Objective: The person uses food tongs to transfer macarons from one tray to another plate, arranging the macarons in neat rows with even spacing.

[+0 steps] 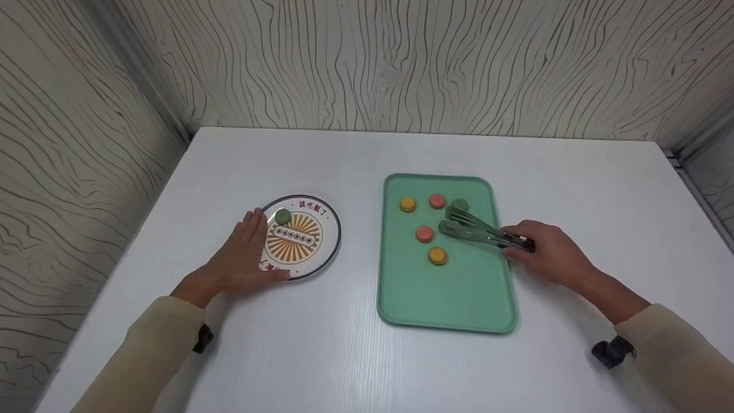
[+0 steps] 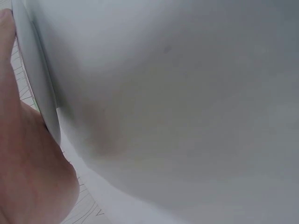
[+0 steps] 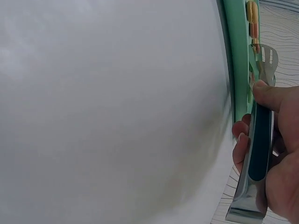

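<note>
My left hand [image 1: 243, 258] rests against the left side of a round white plate [image 1: 330, 241], fingers straight along the rim and thumb stretched across its near edge. On that plate, near the far-left rim, lies a green macaron [image 1: 283, 216]. My right hand [image 1: 547, 249] grips metal serving tongs [image 1: 481, 232] with dark handles; their two slotted ends stand apart over the green tray [image 1: 447, 304]. The upper end overlaps another green macaron [image 1: 460, 204]. Nearby sit two pink macarons, the closer one [image 1: 424, 233] just left of the lower end, and two yellow macarons, one [image 1: 437, 256] below it.
The tray lies right of the plate on a white table [image 1: 344, 355]. A far yellow macaron [image 1: 408, 204] and a far pink macaron [image 1: 437, 200] sit toward the tray's back. Behind the table stands a wood-grain patterned wall [image 1: 390, 69].
</note>
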The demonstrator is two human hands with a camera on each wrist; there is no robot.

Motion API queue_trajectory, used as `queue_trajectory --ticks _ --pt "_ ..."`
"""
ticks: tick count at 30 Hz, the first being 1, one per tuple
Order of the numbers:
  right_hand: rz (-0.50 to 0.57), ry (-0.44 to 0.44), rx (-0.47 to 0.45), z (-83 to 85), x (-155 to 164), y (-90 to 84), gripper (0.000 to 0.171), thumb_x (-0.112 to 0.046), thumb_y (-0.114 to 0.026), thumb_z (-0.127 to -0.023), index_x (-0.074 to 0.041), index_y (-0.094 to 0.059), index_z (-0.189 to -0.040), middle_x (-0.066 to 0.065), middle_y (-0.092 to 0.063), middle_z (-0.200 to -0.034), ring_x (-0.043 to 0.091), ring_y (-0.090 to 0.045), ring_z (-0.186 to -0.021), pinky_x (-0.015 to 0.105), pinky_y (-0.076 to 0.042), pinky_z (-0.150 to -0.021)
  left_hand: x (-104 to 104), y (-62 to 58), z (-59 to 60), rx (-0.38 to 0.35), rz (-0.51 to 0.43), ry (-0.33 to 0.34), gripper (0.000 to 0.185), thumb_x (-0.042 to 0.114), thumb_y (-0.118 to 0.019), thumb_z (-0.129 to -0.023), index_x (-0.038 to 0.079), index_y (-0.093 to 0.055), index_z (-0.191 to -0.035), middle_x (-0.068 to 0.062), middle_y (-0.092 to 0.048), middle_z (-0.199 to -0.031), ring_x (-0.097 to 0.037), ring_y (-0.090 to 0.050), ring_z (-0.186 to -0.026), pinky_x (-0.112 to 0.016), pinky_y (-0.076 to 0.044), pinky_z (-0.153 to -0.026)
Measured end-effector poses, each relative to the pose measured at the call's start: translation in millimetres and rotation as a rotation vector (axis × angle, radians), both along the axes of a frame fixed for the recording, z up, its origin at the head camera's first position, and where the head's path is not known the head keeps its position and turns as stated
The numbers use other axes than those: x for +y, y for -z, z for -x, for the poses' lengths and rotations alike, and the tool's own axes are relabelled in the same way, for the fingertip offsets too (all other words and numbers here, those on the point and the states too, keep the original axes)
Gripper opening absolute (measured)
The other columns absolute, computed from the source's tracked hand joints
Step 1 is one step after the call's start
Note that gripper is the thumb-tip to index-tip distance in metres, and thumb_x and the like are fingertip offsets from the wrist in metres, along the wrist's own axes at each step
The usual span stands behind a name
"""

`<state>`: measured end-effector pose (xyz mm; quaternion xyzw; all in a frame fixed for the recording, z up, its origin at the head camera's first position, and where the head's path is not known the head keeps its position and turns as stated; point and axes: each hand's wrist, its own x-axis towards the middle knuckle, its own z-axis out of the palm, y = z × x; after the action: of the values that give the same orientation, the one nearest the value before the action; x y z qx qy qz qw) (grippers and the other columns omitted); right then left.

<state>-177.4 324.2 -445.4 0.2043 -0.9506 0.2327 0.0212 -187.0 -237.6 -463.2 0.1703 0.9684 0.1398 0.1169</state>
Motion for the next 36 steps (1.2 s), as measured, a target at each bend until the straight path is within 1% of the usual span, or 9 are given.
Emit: queue_trajectory --ticks 6,14,19,28,36 --pt "0.003 0.004 0.001 0.4 -0.8 -0.4 0.034 -0.012 -0.080 -0.089 -0.002 -0.073 -0.121 -0.003 -0.064 -0.087 0.011 -0.047 -0.070 0.027 -0.038 -0.062 -0.2 1.4 0.6 0.000 -0.001 -0.003 0.130 0.075 -0.063 -0.082 -0.011 -0.002 -0.158 -0.027 0.003 -0.167 -0.041 0.006 -0.155 -0.055 -0.006 -0.125" --pt "0.009 0.006 0.014 0.4 0.0 1.6 0.034 -0.011 -0.080 -0.089 -0.001 -0.073 -0.121 -0.002 -0.066 -0.090 0.012 -0.048 -0.071 0.027 -0.040 -0.063 0.5 0.6 -0.7 0.008 0.011 -0.006 0.129 0.075 -0.064 -0.082 -0.011 -0.004 -0.158 -0.027 0.002 -0.167 -0.042 0.004 -0.155 -0.055 -0.007 -0.125" --pt "0.018 0.008 0.023 -0.1 -0.8 2.2 0.033 -0.011 -0.080 -0.089 -0.001 -0.074 -0.120 -0.001 -0.067 -0.090 0.011 -0.048 -0.071 0.026 -0.040 -0.062 -0.1 0.1 -0.6 0.009 -0.001 -0.005 0.130 0.075 -0.064 -0.082 -0.011 -0.004 -0.158 -0.028 0.002 -0.167 -0.042 0.004 -0.155 -0.056 -0.007 -0.124" --pt "0.026 0.012 0.034 1.1 -2.6 3.9 0.030 -0.009 -0.080 -0.088 -0.002 -0.074 -0.117 0.001 -0.069 -0.092 0.012 -0.049 -0.072 0.026 -0.041 -0.062 -3.7 5.2 1.9 0.013 0.012 0.007 0.130 0.076 -0.062 -0.083 -0.012 -0.003 -0.158 -0.028 0.003 -0.167 -0.042 0.006 -0.155 -0.055 -0.006 -0.125" --pt "0.018 0.022 0.032 0.1 -4.3 2.7 0.030 -0.009 -0.080 -0.088 -0.002 -0.074 -0.117 0.002 -0.069 -0.093 0.014 -0.050 -0.073 0.027 -0.042 -0.063 -3.3 2.9 1.3 0.006 -0.006 0.009 0.130 0.075 -0.063 -0.083 -0.012 -0.003 -0.157 -0.029 0.003 -0.167 -0.043 0.007 -0.155 -0.055 -0.005 -0.124"
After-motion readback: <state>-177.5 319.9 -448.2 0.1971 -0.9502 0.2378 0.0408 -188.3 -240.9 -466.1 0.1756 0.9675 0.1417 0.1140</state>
